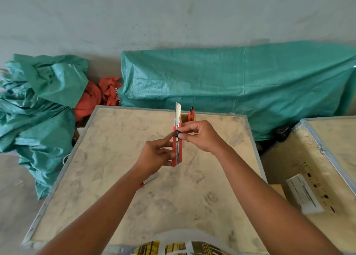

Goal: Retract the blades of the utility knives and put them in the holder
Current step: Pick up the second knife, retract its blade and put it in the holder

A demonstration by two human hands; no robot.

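I hold a red utility knife [177, 152] upright over the wooden crate top [107, 170], with its silver blade [177, 112] sticking out at the far end. My left hand [157, 156] grips the lower body of the knife. My right hand [200, 135] pinches the black slider knob [176, 133] on it. Behind the blade stands a wooden holder [185, 118] with a second red knife [191, 113] upright in it. A third knife [149, 180] lies on the crate, mostly hidden under my left forearm.
Green woven tarps [231, 85] and an orange cloth [96, 96] lie beyond the crate's far edge. A second crate [327, 158] stands at the right with a white box [303, 194] on it. Bare floor lies to the left.
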